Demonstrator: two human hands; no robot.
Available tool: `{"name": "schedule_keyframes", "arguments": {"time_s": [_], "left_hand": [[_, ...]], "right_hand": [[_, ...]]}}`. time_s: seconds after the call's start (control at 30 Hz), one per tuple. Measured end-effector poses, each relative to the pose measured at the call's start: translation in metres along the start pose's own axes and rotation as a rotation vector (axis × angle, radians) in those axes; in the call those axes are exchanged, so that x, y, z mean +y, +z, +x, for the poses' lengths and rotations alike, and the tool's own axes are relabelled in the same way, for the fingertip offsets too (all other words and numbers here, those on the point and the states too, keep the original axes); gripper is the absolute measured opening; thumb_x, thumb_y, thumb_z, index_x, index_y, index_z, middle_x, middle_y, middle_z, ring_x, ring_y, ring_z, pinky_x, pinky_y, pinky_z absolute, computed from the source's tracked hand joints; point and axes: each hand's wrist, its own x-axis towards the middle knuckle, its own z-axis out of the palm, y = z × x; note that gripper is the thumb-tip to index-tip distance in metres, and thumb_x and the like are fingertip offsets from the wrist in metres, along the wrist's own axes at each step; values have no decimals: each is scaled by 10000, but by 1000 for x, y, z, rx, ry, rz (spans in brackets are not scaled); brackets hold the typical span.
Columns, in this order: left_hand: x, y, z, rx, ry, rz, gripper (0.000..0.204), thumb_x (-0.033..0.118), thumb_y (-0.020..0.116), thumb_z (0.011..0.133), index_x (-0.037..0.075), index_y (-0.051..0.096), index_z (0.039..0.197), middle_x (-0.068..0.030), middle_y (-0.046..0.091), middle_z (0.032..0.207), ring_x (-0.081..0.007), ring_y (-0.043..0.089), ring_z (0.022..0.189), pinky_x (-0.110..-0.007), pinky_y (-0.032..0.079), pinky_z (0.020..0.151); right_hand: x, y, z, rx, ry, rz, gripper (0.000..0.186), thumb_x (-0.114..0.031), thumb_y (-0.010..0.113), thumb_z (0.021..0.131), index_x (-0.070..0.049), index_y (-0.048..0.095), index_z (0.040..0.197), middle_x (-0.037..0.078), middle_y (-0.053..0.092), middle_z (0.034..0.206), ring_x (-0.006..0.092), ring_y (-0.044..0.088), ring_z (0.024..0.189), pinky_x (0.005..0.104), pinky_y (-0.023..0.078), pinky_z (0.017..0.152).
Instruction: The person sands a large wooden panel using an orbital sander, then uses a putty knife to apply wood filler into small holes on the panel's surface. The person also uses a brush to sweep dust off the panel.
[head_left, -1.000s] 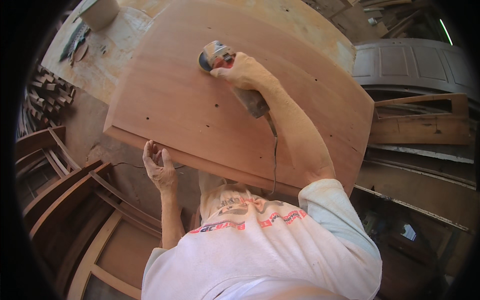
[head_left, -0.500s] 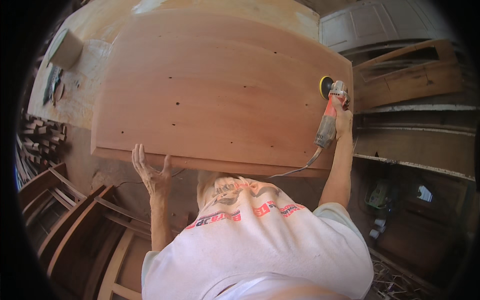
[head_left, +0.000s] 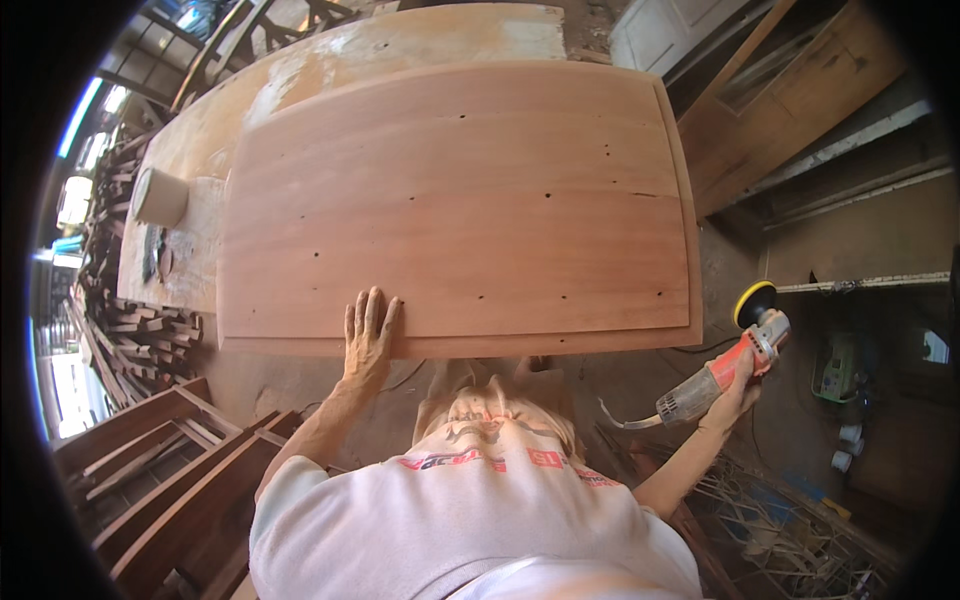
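Resting my left hand (head_left: 368, 335) flat, fingers spread, on the near edge of the wood panel (head_left: 460, 200) filling frame centre on the desk (head_left: 200, 150). My right hand (head_left: 738, 385) is gripping the orange sander (head_left: 725, 365) off the panel, lower right. Surface is looking smooth, reddish, with small dark holes; sanding seems mostly done.

The left hand (head_left: 368, 335) lay flat and palm down, its fingers (head_left: 372, 308) spread a little and pointing away from the body. Its bare forearm ran back and down toward the left shoulder, the elbow bent. The right hand (head_left: 738, 375) was held out to the person's right and low, closed in a firm grip, thumb side up. The right arm stretched nearly straight from the shoulder, the wrist slightly cocked.
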Motion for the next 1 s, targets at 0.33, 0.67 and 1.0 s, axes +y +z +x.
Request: {"name": "schedule_keyframes", "arguments": {"time_s": [0.33, 0.67, 1.0], "left_hand": [[4, 1, 0, -20, -12, 30, 1012, -167, 581, 865, 241, 186, 1703, -213, 100, 1757, -451, 85, 1621, -643, 104, 1309], [9, 9, -3, 100, 91, 12, 878, -43, 640, 928, 228, 268, 1676, -230, 186, 1729, -491, 192, 1583, -681, 172, 1270], [3, 17, -7, 121, 68, 8, 864, -9, 674, 937, 274, 312, 1669, -181, 242, 1734, -437, 204, 1597, -626, 165, 1289]], "right_hand": [[10, -37, -59, -18, -22, 146, 595, -462, 672, 1013, 0, 581, 1377, 97, 649, 1024, 190, 639, 816, 348, 558, 732], [-20, -61, -193, -49, 156, 213, 779, -758, 448, 1021, -54, 572, 1331, 102, 661, 973, 206, 667, 840, 351, 569, 782], [9, -103, -193, 128, 279, 415, 753, -736, 363, 1054, -25, 573, 1183, 132, 676, 887, 239, 685, 769, 386, 597, 742]]}}
